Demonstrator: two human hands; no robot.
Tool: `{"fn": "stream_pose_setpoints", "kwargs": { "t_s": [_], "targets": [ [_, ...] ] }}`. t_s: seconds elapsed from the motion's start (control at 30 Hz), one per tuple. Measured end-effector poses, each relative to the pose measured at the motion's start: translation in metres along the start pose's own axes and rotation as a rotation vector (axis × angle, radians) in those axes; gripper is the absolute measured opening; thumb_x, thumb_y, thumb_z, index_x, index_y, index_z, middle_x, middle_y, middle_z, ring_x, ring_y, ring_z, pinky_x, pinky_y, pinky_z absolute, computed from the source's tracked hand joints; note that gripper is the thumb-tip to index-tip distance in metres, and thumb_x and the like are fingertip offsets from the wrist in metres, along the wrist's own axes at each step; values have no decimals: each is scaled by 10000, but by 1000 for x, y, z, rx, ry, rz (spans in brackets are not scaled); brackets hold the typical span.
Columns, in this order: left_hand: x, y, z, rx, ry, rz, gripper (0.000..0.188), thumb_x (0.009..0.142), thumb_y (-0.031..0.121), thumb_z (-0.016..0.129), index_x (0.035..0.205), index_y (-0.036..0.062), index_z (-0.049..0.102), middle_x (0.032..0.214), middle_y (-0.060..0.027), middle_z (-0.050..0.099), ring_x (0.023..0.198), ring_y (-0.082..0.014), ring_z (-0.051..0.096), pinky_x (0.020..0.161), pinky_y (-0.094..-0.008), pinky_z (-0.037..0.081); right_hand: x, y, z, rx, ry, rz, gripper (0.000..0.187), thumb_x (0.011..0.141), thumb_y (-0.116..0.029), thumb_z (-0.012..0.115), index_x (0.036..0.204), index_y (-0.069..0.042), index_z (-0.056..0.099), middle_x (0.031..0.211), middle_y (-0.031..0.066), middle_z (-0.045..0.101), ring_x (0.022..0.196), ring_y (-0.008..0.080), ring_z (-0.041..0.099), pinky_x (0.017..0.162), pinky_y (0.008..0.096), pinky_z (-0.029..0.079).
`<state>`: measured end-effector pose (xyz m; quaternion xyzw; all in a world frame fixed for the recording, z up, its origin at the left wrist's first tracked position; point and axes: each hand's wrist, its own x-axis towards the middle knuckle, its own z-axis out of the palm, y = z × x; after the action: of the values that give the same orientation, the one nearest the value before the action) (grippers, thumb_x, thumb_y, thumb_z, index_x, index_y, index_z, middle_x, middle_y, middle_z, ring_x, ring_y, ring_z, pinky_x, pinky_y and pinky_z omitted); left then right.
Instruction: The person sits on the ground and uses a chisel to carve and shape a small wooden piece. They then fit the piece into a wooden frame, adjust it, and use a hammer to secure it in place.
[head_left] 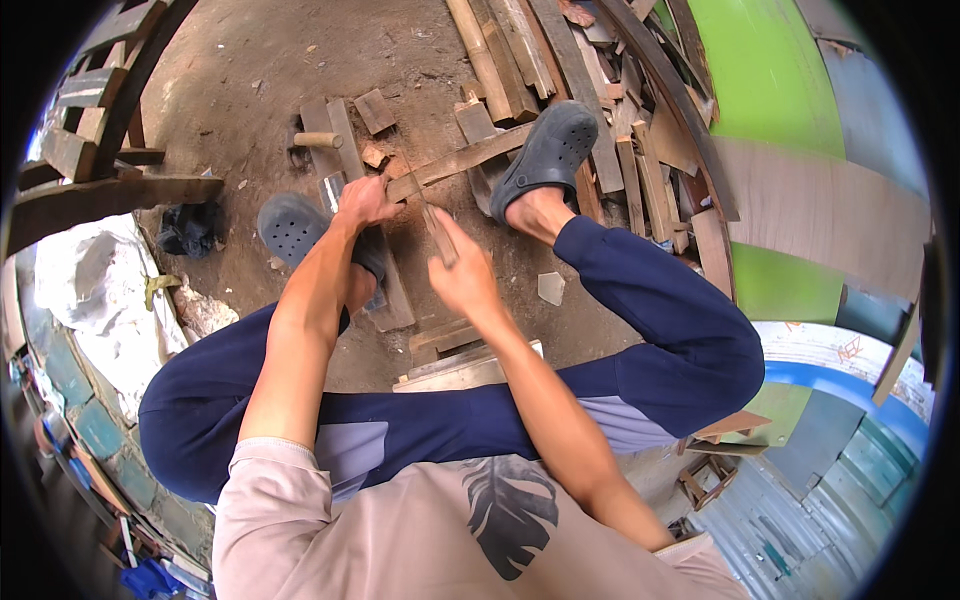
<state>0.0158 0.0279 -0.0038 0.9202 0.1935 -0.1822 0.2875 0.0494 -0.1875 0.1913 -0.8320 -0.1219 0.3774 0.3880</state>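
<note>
My right hand [465, 275] is closed round the wooden handle of a saw [441, 238]. Its thin blade, blurred, points away from me and crosses a narrow wooden strip [455, 164]. At the strip's near left end, my left hand [368, 202] grips the wood just beside the blade. The strip slants up to the right, its far end beneath the front of my right clog [560, 145], over a wood block [478, 125]. Reddish dust and a small wood offcut [374, 156] lie by the blade. My left clog [293, 228] rests beside a long board [390, 290].
Long planks and scrap wood [640, 150] are piled at the far right, against a green panel [770, 70]. A short round wooden handle [318, 140] lies beyond my left hand. At the left are a white sack [100, 300] and a wooden frame [110, 195]. A low wooden piece [450, 345] sits between my legs.
</note>
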Motion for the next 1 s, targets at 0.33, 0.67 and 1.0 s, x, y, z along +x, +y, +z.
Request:
{"fn": "stream_pose_setpoints", "kwargs": {
  "t_s": [0.33,0.67,1.0],
  "targets": [
    [-4,-4,0,-8,39,34,575,725,436,748,1095,1,692,956,-280,715,959,-438,693,848,-504,546,-78,-6,-30,25,-1,-161,678,808,-66,564,1482,-65,486,1334,252,623,1232,394,605,1005,409,512],
    [-2,-8,1,-18,-9,-8,512,714,417,747,993,-11,703,938,-276,712,934,-443,689,850,-503,545,-69,13,-13,24,49,-221,694,814,-48,562,1502,-83,475,1251,282,655,1108,332,694,937,373,524],
    [6,-12,5,-28,8,19,533,684,381,738,1058,3,706,888,-276,708,886,-441,693,806,-505,547,2,13,9,42,0,-34,680,815,-8,542,1490,-53,484,1344,238,638,1261,313,625,1033,354,473]
  ]
}}
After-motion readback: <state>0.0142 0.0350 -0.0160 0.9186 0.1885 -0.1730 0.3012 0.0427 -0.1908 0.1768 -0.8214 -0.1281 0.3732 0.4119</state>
